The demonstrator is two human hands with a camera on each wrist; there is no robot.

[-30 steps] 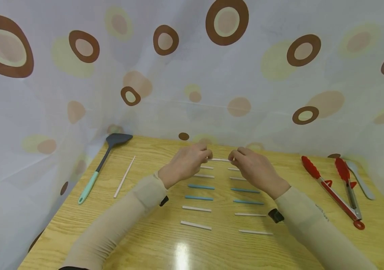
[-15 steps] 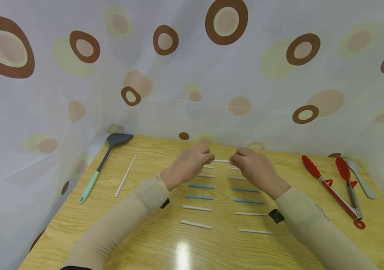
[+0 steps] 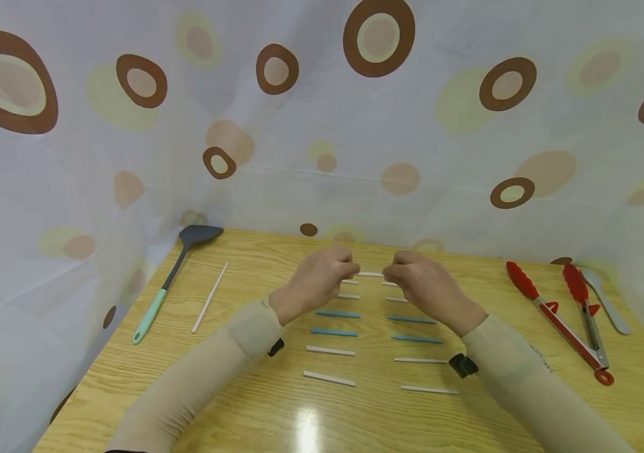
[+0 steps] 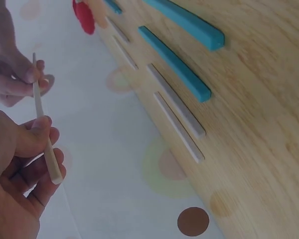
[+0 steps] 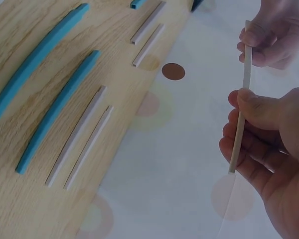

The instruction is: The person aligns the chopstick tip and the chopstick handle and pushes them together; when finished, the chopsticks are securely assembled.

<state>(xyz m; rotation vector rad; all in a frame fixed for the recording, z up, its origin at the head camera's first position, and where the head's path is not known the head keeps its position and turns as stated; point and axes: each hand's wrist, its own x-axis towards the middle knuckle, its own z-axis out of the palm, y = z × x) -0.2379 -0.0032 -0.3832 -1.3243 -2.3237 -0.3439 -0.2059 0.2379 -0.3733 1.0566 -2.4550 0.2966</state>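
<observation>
Both hands meet over the far middle of the table on one slim white chopstick (image 3: 370,274). My left hand (image 3: 319,280) pinches one end between thumb and fingers, and my right hand (image 3: 426,286) pinches the other. In the left wrist view the chopstick (image 4: 38,102) spans the gap between the hands, its blunt end by the left fingers. Below the hands lie two columns of short sticks, white ones (image 3: 330,378) and blue ones (image 3: 333,331) on the left, more blue (image 3: 417,339) and white (image 3: 429,389) on the right. The sleeves and hands partly cover the farthest sticks.
A long white chopstick (image 3: 209,297) lies apart on the left, beside a dark spatula (image 3: 179,259) with a mint handle. On the right are red-tipped tongs (image 3: 568,333) and a grey-white utensil (image 3: 605,301). A spotted sheet (image 3: 356,189) hangs behind the wooden table (image 3: 254,402).
The held chopstick and both hands have come slightly lower in the head view. My left hand has shifted a little to the right since a second ago. The loose sticks lie where they were.
</observation>
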